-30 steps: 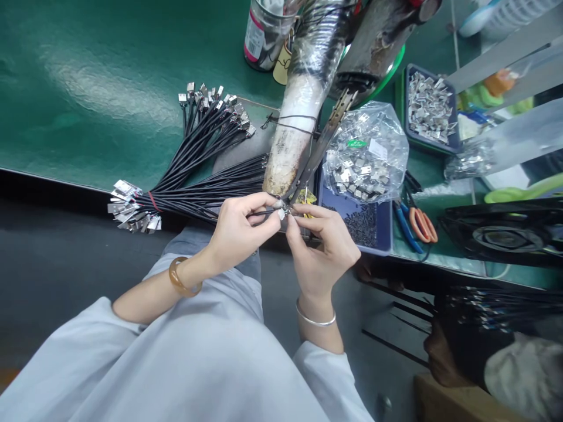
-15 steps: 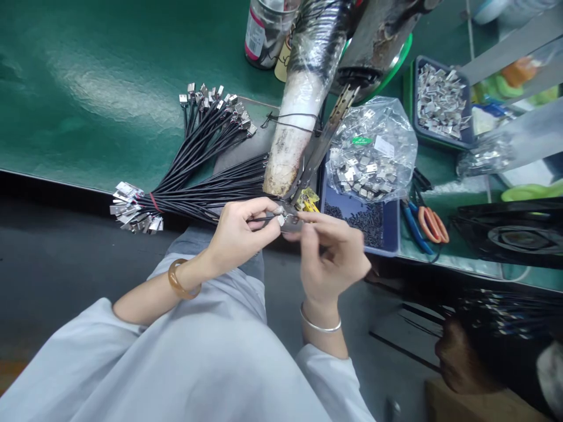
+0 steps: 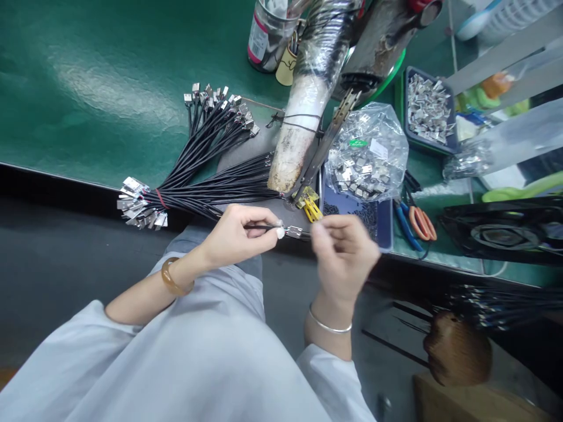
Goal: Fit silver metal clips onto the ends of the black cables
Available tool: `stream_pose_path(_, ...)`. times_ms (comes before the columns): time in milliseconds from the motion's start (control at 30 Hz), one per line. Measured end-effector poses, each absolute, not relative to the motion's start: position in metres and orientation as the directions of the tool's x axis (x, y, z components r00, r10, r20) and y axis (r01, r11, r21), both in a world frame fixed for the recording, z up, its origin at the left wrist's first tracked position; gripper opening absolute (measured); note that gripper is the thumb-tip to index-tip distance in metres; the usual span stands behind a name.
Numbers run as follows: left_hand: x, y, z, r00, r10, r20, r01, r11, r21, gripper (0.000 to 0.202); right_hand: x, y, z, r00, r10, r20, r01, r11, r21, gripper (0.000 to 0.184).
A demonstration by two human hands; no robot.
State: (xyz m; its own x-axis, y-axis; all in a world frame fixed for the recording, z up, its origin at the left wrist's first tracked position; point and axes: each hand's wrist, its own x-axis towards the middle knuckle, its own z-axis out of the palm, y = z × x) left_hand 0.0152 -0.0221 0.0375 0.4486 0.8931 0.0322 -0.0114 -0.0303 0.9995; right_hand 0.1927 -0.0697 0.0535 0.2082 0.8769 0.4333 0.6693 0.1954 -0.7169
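Observation:
In the head view my left hand (image 3: 246,234) pinches a thin black cable (image 3: 260,227) near its end, where a small silver metal connector (image 3: 294,232) sticks out past the fingertips. My right hand (image 3: 343,249) is closed just right of the connector, slightly blurred. A thin dark piece shows between its fingertips and the connector; I cannot tell what it is. Left of the hands, a bundle of black cables (image 3: 189,187) with metal connectors at their ends lies over the table edge, tied with a red band.
A white duct (image 3: 295,123) and a metal bracket (image 3: 328,146) stand over the work spot. Nearby are a yellow clip (image 3: 311,209), a blue tray (image 3: 386,225), a bag of metal connectors (image 3: 369,152), a bin of metal parts (image 3: 428,108), orange-handled pliers (image 3: 423,223) and a fan (image 3: 510,234).
My right hand has moved to the right, away from my left fingertips. The silver connector on the cable end now shows between the hands. The view has shifted slightly.

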Motion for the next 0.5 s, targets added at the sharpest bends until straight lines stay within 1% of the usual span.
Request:
stream_pose_path(67, 0.009, -0.017, 0.043, 0.526, 0.85, 0.009, -0.068, 0.032, 0.997, 0.017, 0.212, -0.063, 0.055, 0.364, 0.788, 0.497, 0.698, 0.122, -0.706, 0.014)
stream_pose_path(100, 0.006, -0.014, 0.046, 0.57, 0.822, 0.008, -0.085, 0.049, 0.995, 0.019, 0.222, -0.057, 0.055, 0.391, 0.77, 0.504, 0.727, 0.077, -0.682, 0.015)
stream_pose_path(167, 0.001, -0.008, 0.053, 0.646, 0.763, 0.024, -0.096, 0.05, 0.994, 0.022, 0.244, -0.044, 0.053, 0.35, 0.817, 0.457, 0.803, -0.011, -0.596, 0.015)
stream_pose_path(233, -0.002, -0.003, 0.062, 0.715, 0.695, 0.07, -0.075, -0.023, 0.997, 0.02, 0.259, -0.029, 0.049, 0.282, 0.887, 0.365, 0.848, -0.052, -0.528, 0.012)
stream_pose_path(300, -0.002, -0.002, 0.071, 0.771, 0.62, 0.147, -0.018, -0.21, 0.978, 0.017, 0.267, -0.014, 0.045, 0.242, 0.931, 0.274, 0.851, -0.068, -0.521, 0.01)
stream_pose_path(333, -0.002, -0.002, 0.075, 0.791, 0.582, 0.188, 0.028, -0.341, 0.939, 0.016, 0.268, -0.007, 0.043, 0.227, 0.943, 0.242, 0.848, -0.07, -0.525, 0.009)
stream_pose_path(367, -0.001, -0.004, 0.079, 0.809, 0.546, 0.218, 0.089, -0.48, 0.873, 0.017, 0.268, -0.001, 0.042, 0.214, 0.953, 0.214, 0.847, -0.072, -0.527, 0.008)
stream_pose_path(433, 0.002, -0.012, 0.084, 0.843, 0.488, 0.228, 0.234, -0.713, 0.661, 0.019, 0.268, 0.009, 0.042, 0.185, 0.97, 0.155, 0.85, -0.079, -0.522, 0.005)
stream_pose_path(500, 0.007, -0.021, 0.083, 0.873, 0.457, 0.169, 0.347, -0.827, 0.442, 0.021, 0.269, 0.014, 0.046, 0.148, 0.986, 0.076, 0.853, -0.088, -0.515, 0.003)
